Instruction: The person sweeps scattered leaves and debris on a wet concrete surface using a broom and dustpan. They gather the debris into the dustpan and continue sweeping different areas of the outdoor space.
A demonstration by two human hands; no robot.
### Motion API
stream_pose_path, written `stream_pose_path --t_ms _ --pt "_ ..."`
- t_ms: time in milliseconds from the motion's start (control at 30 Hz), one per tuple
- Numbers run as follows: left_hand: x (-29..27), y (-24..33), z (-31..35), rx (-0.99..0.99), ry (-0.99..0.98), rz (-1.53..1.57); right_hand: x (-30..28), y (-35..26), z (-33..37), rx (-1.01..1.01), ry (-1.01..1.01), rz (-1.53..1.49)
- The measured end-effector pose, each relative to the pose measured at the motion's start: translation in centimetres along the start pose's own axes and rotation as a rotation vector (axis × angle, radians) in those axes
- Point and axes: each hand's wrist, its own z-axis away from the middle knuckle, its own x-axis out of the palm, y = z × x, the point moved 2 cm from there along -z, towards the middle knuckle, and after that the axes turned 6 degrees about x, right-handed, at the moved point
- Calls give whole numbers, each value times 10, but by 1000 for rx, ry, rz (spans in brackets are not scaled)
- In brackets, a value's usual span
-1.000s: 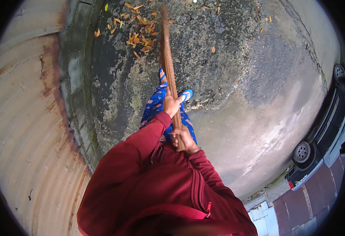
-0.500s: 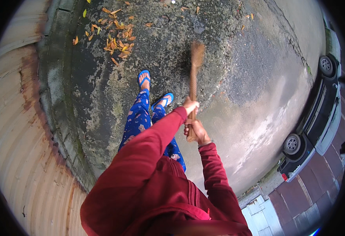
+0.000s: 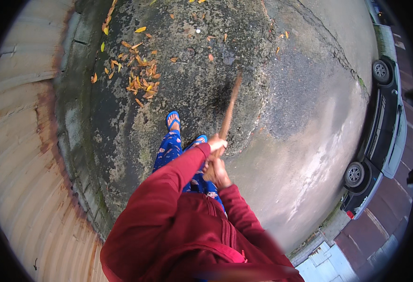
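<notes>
Both my hands are wrapped round a brown broom (image 3: 229,115), held at a slant in front of me with its far end up and slightly right. My left hand (image 3: 217,144) grips the handle farther out. Closer to my body, my right hand (image 3: 220,173) closes on the butt end of the handle. The broom's far part is thin and smeared by motion, over a dark patch of ground; whether it touches the ground I cannot tell. To the left of its tip, yellow-orange dry leaves (image 3: 143,77) lie in a loose heap.
Rough, stained concrete (image 3: 202,61) lies underfoot, with a long crack at the upper right. A corrugated metal wall (image 3: 23,164) and a stone curb (image 3: 77,131) run along the left. A parked dark vehicle (image 3: 376,131) stands at the right. My feet are in blue flip-flops (image 3: 172,116).
The broom has tilted, its far end now leaning more to the right and its butt end drawn left. Both hands have shifted left with it. The leaves appear lower in view.
</notes>
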Motion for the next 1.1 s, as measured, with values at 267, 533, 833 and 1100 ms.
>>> stream_pose_path --t_ms 267,533,833,1100 --pt "-74 88 23 305 612 232 58 -52 -5 -26 -362 398" --pt "25 119 -23 182 159 68 22 -95 35 -136 -183 106" --pt "15 198 -177 -28 -41 -174 49 -260 -73 -85 -181 -155" --pt "-72 256 -112 232 626 475 148 -292 -62 206 -481 656"
